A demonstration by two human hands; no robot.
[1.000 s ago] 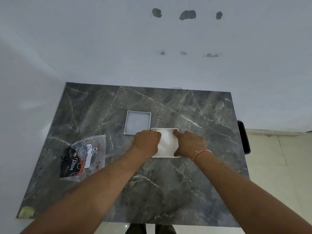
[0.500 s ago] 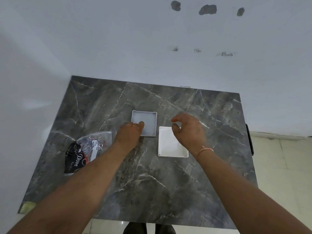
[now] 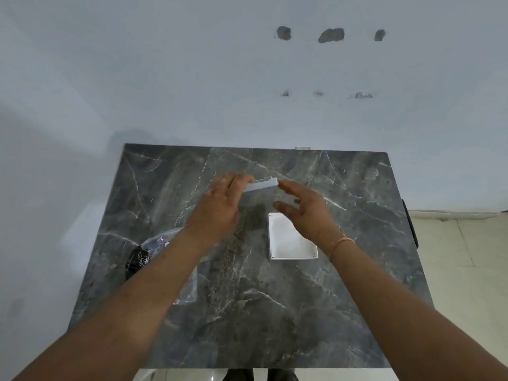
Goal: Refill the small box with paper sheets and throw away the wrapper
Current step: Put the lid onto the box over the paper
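Note:
My left hand point(image 3: 220, 207) holds a flat, translucent white lid point(image 3: 261, 185) lifted off the table and tilted edge-on, blurred. My right hand point(image 3: 305, 213) hovers open next to the lid's right end, fingers spread, partly above the small white box point(image 3: 291, 243). The box lies on the table at centre right, filled with white paper sheets. A clear plastic wrapper with a dark printed part point(image 3: 140, 259) lies at the left, mostly hidden under my left forearm.
The dark grey marble table point(image 3: 247, 312) stands against a white wall. A black object point(image 3: 411, 226) sits at the table's right edge. Pale tiled floor point(image 3: 461, 270) lies to the right.
Both hands left the box of sheets. My left hand went to the lid beside it and lifted it off the table; my right hand rose toward the lid.

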